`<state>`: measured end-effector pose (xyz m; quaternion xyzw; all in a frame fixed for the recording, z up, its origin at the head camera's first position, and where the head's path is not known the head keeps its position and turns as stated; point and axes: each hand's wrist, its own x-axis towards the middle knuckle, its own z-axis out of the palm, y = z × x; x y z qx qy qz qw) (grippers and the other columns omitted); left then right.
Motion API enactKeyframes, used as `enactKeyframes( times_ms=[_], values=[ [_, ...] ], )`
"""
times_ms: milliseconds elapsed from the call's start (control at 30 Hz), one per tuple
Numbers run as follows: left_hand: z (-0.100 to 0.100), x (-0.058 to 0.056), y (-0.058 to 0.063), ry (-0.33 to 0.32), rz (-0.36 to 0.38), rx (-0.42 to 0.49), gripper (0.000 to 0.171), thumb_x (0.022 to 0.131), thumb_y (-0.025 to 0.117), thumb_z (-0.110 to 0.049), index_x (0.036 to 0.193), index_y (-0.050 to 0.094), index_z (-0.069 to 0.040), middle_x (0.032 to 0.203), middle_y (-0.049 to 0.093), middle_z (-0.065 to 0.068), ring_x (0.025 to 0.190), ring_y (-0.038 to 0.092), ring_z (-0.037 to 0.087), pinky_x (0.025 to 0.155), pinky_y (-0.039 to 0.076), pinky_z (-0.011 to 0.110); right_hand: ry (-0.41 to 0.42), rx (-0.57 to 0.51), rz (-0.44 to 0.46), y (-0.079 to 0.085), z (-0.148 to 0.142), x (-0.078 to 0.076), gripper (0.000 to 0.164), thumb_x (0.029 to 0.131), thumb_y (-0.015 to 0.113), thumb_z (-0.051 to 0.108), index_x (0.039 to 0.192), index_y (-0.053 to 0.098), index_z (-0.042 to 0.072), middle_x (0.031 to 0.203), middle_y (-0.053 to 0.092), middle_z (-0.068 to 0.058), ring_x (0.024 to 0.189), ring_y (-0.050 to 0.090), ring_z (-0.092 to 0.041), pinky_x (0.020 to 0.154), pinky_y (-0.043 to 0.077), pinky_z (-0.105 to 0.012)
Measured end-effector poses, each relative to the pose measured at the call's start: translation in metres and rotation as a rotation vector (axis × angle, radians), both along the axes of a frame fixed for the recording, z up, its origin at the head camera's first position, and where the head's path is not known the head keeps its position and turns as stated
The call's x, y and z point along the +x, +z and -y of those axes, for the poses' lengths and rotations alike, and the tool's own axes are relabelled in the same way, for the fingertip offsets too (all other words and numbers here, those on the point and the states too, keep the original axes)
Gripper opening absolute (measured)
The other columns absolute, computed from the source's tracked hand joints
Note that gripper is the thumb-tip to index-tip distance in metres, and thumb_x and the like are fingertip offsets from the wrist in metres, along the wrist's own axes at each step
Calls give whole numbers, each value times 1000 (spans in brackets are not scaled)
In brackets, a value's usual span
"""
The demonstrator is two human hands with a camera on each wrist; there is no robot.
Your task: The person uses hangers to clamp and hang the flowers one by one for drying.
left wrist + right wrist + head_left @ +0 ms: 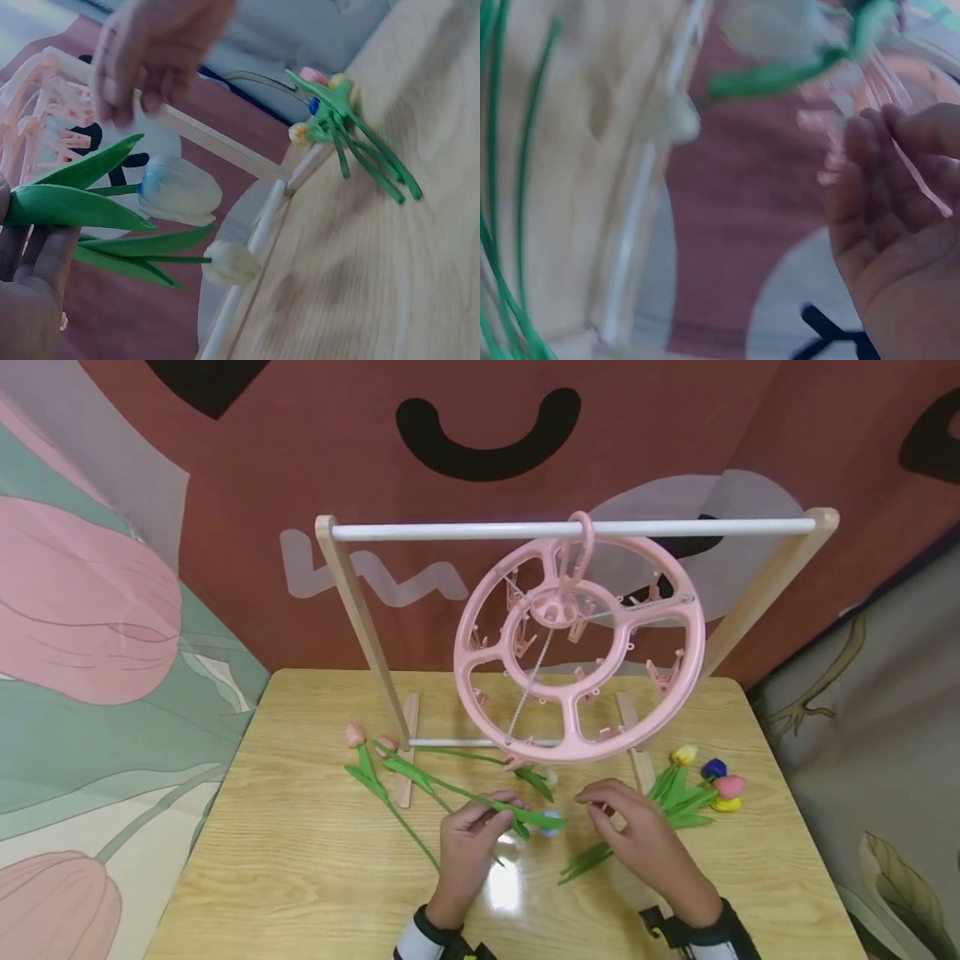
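Note:
My left hand [471,847] pinches a tulip [180,187] with a pale blue-white bloom by its green stem and leaves. Its stem slants away to the upper left in the head view. The right hand [637,831] is raised just to the right of that bloom, thumb and fingertips close together. In the right wrist view a thin pink strip [924,181] runs from these fingertips across the palm; its kind I cannot tell. A white tulip [232,262] lies beyond the held one, by a pink clip [517,762] at the hanger's lower rim.
A round pink clip hanger [573,750] hangs from the white rail [450,532] of a wooden stand. Two pink tulips [355,735] lie on the left of the table [300,877]. A bunch of tulips [678,793], yellow, blue and pink, lies at the right.

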<state>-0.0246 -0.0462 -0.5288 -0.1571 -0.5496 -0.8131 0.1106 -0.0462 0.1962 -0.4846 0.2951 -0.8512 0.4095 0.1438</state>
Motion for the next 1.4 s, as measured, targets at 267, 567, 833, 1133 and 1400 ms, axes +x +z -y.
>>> enactKeyframes(
  times_ms=[267, 567, 833, 1133, 1400],
  values=[
    [-2, -1, -4, 25, -61, -142, 20, 92, 67, 12, 111, 68, 16, 104, 71, 33, 102, 76, 20, 88, 63, 39, -174, -80, 36, 38, -25, -16, 57, 80, 81, -12, 131, 64, 5, 93, 60, 0, 78, 54, -3, 67, 48, -12],
    [-5, -3, -2, 11, -64, -173, 23, 93, 68, 8, 115, 71, 10, 107, 73, 30, 103, 76, 21, 86, 64, 40, 78, -177, 133, 57, -27, -45, 52, 85, 71, -20, 134, 63, -3, 132, 69, 1, 100, 66, -2, 81, 58, -12],
    [-1, -9, -5, 27, -30, -179, 23, 94, 68, 6, 116, 70, 12, 107, 73, 28, 104, 75, 18, 86, 64, 38, 127, -304, 300, 61, -15, -44, 41, 88, 68, -19, 127, 61, -9, 126, 68, 5, 114, 67, -4, 92, 60, -17],
    [0, -14, -3, 33, -1, -159, 24, 95, 67, 7, 118, 68, 14, 107, 70, 35, 102, 74, 35, 89, 63, 40, 99, -423, 293, 49, 1, -40, 44, 83, 67, -26, 124, 59, -13, 121, 68, 7, 108, 69, -3, 93, 60, -19],
    [-6, -14, -1, 49, 64, -164, 25, 97, 67, 2, 121, 70, 6, 110, 73, 28, 104, 75, 31, 92, 62, 38, -58, -241, 223, 42, 23, -29, 42, 77, 82, -15, 116, 70, -5, 107, 71, -6, 98, 66, 0, 92, 58, -14]
  ],
)
